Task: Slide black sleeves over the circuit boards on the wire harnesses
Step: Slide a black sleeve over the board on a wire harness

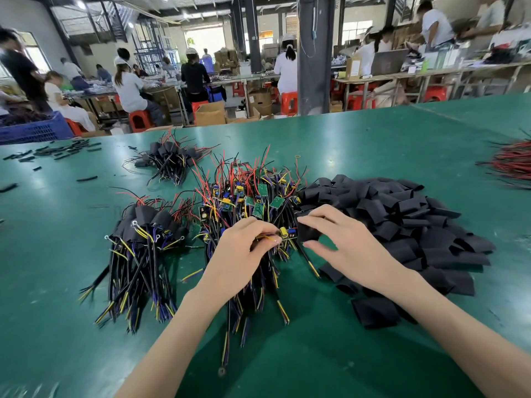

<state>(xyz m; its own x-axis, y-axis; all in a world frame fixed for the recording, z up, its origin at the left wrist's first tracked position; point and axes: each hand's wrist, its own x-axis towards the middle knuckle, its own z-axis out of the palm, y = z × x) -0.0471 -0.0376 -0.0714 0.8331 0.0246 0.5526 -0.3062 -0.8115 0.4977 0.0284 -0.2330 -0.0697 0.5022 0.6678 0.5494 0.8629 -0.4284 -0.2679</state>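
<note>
Green matting covers the table. At the centre of the frame the left hand pinches one circuit board (its yellow capacitor shows just past the fingertips), with the board's wires caught under the curled fingers. Immediately to the right, the right hand grips a black sleeve between thumb and fingers. The sleeve's end is just beside the board; whether the two touch cannot be told. Above the hands lies a heap of bare harnesses with green boards showing. A pile of loose sleeves spreads across centre right. A sleeved bundle lies at centre left and a second sleeved bundle higher up. Red wires sit at the right edge.
</note>
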